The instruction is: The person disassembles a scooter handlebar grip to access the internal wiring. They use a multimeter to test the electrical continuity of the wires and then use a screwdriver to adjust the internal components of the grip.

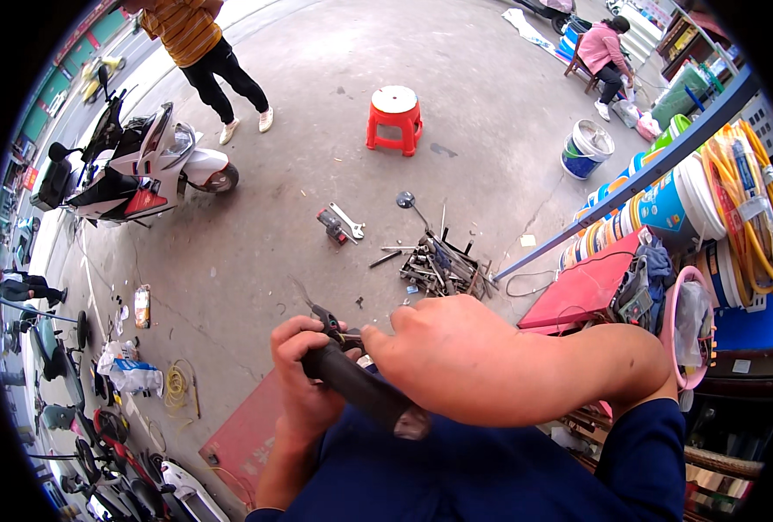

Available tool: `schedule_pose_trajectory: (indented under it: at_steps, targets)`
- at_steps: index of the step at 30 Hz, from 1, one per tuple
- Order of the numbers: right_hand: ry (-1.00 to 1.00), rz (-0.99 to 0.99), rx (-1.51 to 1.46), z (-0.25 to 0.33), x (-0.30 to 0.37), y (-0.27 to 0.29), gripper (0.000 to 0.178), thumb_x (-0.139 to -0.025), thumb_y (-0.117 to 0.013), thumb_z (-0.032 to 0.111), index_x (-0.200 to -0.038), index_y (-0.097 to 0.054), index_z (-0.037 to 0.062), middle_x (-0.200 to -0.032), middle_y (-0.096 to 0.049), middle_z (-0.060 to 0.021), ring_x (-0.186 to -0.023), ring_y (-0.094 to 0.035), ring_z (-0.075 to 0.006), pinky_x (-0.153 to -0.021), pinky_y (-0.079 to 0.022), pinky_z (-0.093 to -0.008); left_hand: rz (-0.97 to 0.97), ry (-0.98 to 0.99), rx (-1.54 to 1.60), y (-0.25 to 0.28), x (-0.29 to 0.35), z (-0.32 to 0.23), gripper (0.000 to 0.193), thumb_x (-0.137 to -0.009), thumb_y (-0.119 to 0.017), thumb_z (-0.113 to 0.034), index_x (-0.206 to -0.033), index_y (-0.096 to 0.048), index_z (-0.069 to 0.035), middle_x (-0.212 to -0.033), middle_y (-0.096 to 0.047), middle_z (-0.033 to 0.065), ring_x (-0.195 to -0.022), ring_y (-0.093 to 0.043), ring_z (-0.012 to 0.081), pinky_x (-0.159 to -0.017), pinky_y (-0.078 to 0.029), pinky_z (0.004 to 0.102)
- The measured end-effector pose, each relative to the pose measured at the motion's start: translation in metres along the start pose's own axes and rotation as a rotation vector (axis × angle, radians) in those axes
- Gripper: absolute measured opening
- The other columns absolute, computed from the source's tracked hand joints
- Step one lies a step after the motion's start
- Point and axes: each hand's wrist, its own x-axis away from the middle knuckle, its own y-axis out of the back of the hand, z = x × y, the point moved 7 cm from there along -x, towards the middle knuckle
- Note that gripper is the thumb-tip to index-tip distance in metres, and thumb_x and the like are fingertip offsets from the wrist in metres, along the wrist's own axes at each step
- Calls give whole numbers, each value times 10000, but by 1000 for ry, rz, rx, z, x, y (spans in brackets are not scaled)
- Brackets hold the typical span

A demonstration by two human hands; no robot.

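Note:
A black scooter handlebar grip lies slantwise in front of my dark blue shirt, its worn end toward me. My left hand is closed around its far end, fingers curled over the top. A small black fitting with a thin wire sticks out at that end. My right hand comes across from the right, fingers bent and closed, pressing at the fitting. Something thin shows near its fingertips, but the hand hides what it is.
Ahead on the concrete lie a pile of metal tools, a wrench and a red-black power tool. Farther off stand a red stool and a white scooter. A blue post and buckets line the right. Two people are nearby.

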Motion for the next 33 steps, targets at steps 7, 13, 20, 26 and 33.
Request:
schedule_pose_trajectory:
  at_steps: [7,13,20,26,33]
  targets:
    - [81,-160,-120,-3,9,9,378,-785,-612,67,-1152,-584,-21,-735,-575,-131,-690,-646,-304,-567,-527,-405,-124,296,443,4,0,6,534,-761,-798,-1,-1123,-414,-82,-1180,-422,92,-956,-637,237,-846,-552,402]
    - [45,-184,59,4,16,12,389,-768,-617,89,-1143,-610,-17,-714,-564,-99,-661,-636,-259,-522,-519,-371,-128,218,358,3,2,5,547,-752,-797,30,-1122,-408,-78,-1154,-429,113,-978,-650,259,-855,-563,396]
    - [62,-200,241,16,12,12,337,-729,-636,143,-1013,-652,-39,-670,-567,-84,-613,-628,-231,-484,-500,-331,-36,43,146,1,-3,-7,559,-735,-793,60,-1130,-423,-83,-1171,-429,130,-982,-643,263,-840,-574,394]
    - [17,-191,349,27,10,16,224,-721,-637,148,-854,-644,-32,-652,-572,-79,-588,-619,-208,-455,-482,-307,-50,32,107,-1,-2,-6,540,-739,-786,58,-1123,-432,-77,-1167,-431,137,-978,-640,267,-833,-572,393]
    - [67,-104,216,23,7,22,211,-727,-640,124,-857,-625,-41,-658,-588,-115,-595,-657,-257,-476,-522,-351,-28,24,74,2,3,-7,520,-745,-785,47,-1112,-436,-73,-1162,-432,138,-972,-633,268,-829,-562,398]
